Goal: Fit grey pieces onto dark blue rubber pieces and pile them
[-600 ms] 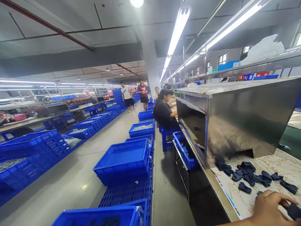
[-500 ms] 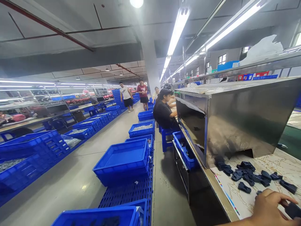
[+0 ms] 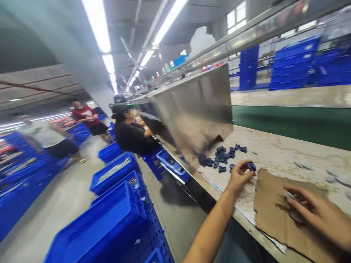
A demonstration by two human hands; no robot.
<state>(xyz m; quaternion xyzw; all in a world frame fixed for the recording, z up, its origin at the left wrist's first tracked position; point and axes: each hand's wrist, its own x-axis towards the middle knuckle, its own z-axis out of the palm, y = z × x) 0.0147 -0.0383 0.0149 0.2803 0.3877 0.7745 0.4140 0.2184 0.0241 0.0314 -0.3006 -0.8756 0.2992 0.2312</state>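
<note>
My left hand (image 3: 239, 176) pinches a small dark-blue plastic part (image 3: 251, 167) between thumb and fingers, just above the table's patterned sheet. A loose pile of similar dark plastic parts (image 3: 222, 155) lies beyond it. My right hand (image 3: 315, 210) is over a torn piece of brown cardboard (image 3: 270, 204), its fingers curled around a small pale piece (image 3: 289, 196) whose kind is blurred. A dark rounded shape shows beneath those fingers; I cannot tell whether it is held.
A metal box-like shield (image 3: 197, 106) stands behind the pile. To the left are blue crates (image 3: 93, 223) on a slatted base. A seated person in black (image 3: 134, 131) works further along, and two people (image 3: 87, 117) are in the aisle. A green strip (image 3: 287, 122) runs behind the table.
The view has swung right and tilted, bringing my right hand and the cardboard into sight. My left hand still holds a dark part, now nearer the middle of the view.
</note>
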